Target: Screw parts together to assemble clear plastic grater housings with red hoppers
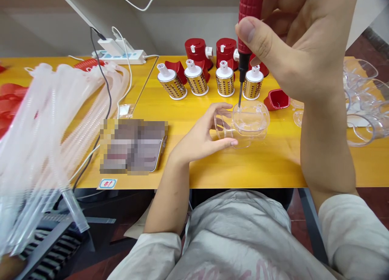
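Partly within left hand [203, 139]: clear housing [251, 121]

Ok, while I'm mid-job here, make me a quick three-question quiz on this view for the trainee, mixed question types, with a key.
1. Multiple choice: what does the right hand hold?
a) a white cable
b) a red-handled screwdriver
c) a red cup
2. True or false: the left hand is touching the clear plastic housing.
3. Count: how many perforated gold drums with white tops show on the yellow table?

Key:
1. b
2. True; its thumb and fingers are at one end of the housing.
3. Four, in a row beyond the housing.
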`<state>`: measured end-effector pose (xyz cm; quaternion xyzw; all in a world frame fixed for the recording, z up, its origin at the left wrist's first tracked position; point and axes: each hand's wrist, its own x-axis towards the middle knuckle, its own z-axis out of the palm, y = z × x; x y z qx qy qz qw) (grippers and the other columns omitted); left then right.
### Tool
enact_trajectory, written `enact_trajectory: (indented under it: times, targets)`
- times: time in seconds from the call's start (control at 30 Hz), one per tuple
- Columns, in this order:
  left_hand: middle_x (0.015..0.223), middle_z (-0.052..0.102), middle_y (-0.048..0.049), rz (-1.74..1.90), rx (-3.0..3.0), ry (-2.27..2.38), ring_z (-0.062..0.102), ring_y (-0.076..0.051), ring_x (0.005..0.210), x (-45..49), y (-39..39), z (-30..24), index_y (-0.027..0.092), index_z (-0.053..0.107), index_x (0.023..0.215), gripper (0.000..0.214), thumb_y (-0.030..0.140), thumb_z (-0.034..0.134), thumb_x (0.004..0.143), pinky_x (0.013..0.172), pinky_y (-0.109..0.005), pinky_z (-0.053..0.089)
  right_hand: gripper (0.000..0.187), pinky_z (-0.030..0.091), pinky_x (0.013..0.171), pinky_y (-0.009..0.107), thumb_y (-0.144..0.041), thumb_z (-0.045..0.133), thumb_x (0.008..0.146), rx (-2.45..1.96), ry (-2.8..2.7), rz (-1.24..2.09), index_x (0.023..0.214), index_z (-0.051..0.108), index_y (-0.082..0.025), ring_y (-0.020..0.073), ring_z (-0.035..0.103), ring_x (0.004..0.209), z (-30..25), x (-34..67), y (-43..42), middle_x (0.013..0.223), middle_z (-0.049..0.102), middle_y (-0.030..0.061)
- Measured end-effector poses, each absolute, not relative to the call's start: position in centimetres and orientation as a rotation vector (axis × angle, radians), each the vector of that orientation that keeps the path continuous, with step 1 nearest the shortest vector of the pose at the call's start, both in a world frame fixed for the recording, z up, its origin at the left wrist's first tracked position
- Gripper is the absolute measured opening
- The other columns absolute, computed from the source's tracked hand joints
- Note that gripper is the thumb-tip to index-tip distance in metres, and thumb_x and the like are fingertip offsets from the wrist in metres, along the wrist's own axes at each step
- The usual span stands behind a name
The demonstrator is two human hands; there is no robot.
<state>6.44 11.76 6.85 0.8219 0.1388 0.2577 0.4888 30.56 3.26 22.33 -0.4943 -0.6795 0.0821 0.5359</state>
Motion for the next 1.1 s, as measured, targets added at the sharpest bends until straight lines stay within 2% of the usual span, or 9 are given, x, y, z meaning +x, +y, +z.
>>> enact_trajectory:
  times: [0.1, 0.27, 0.37, 0.53, 0.67, 0.73, 0.9, 1.1]
  targets:
    - [0.17, 0.066, -0.0173, 0.637, 2.001, 0.336, 0.072, -0.035, 0.148, 6.4, 11.8, 6.8, 0.026, 0.06, 0.162, 0.096, 0.058, 0.107, 0.085, 0.106, -0.043, 0.073, 0.086, 0.051, 0.072, 0.001, -0.062, 0.073, 0.096, -1.188, -1.613, 0.188, 0.159, 0.057, -0.006, -0.0116, 0.064, 0.091, 22.3, 30.6, 3.3, 0.118, 0.068, -0.0005]
    - [0.168, 0.066, -0.0171, 0.65, 2.004, 0.33, 0.068, -0.035, 0.152, 6.3, 11.9, 6.7, 0.026, 0.061, 0.163, 0.096, 0.056, 0.107, 0.085, 0.107, -0.042, 0.073, 0.088, 0.061, 0.079, 0.005, -0.061, 0.08, 0.091, -1.261, -1.606, 0.229, 0.158, 0.058, -0.008, -0.0082, 0.068, 0.095, 22.7, 30.4, 2.8, 0.123, 0.069, -0.0003]
    - [0.17, 0.065, -0.0172, 0.65, 2.007, 0.33, 0.069, -0.036, 0.152, 6.3, 11.9, 6.6, 0.026, 0.061, 0.163, 0.095, 0.056, 0.107, 0.085, 0.106, -0.042, 0.073, 0.091, 0.063, 0.083, 0.004, -0.062, 0.08, 0.09, -1.27, -1.601, 0.225, 0.159, 0.058, -0.006, -0.0066, 0.07, 0.102, 22.9, 30.6, 2.7, 0.125, 0.069, 0.0012]
    - [0.169, 0.067, -0.0177, 0.646, 2.016, 0.334, 0.073, -0.035, 0.147, 6.5, 11.9, 6.7, 0.026, 0.06, 0.163, 0.097, 0.06, 0.106, 0.085, 0.108, -0.044, 0.073, 0.079, 0.061, 0.086, 0.0, -0.069, 0.071, 0.097, -1.298, -1.661, 0.153, 0.138, 0.065, -0.002, -0.0089, 0.071, 0.105, 22.8, 30.9, 2.5, 0.127, 0.069, 0.0013]
    - [0.168, 0.068, -0.018, 0.63, 2.008, 0.336, 0.077, -0.031, 0.137, 6.5, 11.9, 6.8, 0.025, 0.058, 0.164, 0.1, 0.062, 0.107, 0.084, 0.112, -0.046, 0.072, 0.079, 0.061, 0.086, 0.002, -0.068, 0.068, 0.1, -1.248, -1.689, 0.157, 0.14, 0.064, 0.0, -0.0085, 0.071, 0.105, 22.6, 30.8, 2.3, 0.128, 0.07, 0.0019]
    - [0.169, 0.067, -0.0179, 0.619, 2.006, 0.334, 0.078, -0.031, 0.136, 6.4, 11.9, 6.9, 0.026, 0.057, 0.164, 0.101, 0.061, 0.107, 0.084, 0.112, -0.046, 0.072, 0.082, 0.063, 0.086, 0.004, -0.069, 0.072, 0.097, -1.266, -1.679, 0.177, 0.138, 0.064, 0.002, -0.0067, 0.072, 0.103, 22.6, 30.6, 2.2, 0.128, 0.07, 0.0033]
    - [0.171, 0.065, -0.018, 0.633, 2.009, 0.339, 0.073, -0.034, 0.147, 6.4, 11.9, 6.8, 0.027, 0.058, 0.164, 0.101, 0.062, 0.107, 0.083, 0.112, -0.045, 0.072, 0.081, 0.065, 0.09, 0.004, -0.073, 0.072, 0.095, -1.339, -1.657, 0.19, 0.136, 0.064, -0.002, -0.0075, 0.071, 0.103, 22.9, 30.5, 2.1, 0.133, 0.071, 0.0026]
    - [0.17, 0.066, -0.0177, 0.633, 2.002, 0.327, 0.074, -0.033, 0.144, 6.4, 11.9, 6.8, 0.026, 0.058, 0.163, 0.099, 0.059, 0.108, 0.083, 0.112, -0.044, 0.072, 0.078, 0.067, 0.094, 0.004, -0.07, 0.074, 0.095, -1.314, -1.665, 0.192, 0.138, 0.066, -0.005, -0.007, 0.071, 0.106, 23.0, 30.6, 2.3, 0.131, 0.071, 0.0023]
